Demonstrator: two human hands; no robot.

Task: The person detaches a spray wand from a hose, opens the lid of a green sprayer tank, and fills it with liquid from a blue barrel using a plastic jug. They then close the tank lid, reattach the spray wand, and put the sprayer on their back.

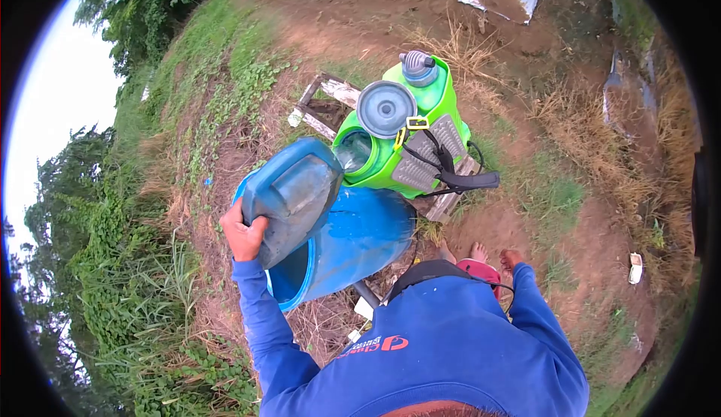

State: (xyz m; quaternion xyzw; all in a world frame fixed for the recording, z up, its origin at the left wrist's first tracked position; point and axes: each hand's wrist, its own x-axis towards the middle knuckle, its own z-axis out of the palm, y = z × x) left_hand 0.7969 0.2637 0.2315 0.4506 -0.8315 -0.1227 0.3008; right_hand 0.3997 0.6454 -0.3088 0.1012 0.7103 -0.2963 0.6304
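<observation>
The left grip (245,234), thumb over one face, pinches the near end of a blue jerrycan (294,180), which is tipped above the blue drum (364,225) with its far end at the open filler mouth (354,151) of a green backpack sprayer (432,146). The sprayer stands on a rough wooden bench (339,92), its grey round lid (386,109) off and lying beside the mouth. The step in hand looks like pouring into the sprayer, though whether the translucent patch inside the mouth is liquid or a strainer cannot be told. The right grip (511,258) hangs low near the feet; whether it closes on anything I cannot tell. The move calls for a steady tilt, keeping the jerrycan's lip over the mouth.
</observation>
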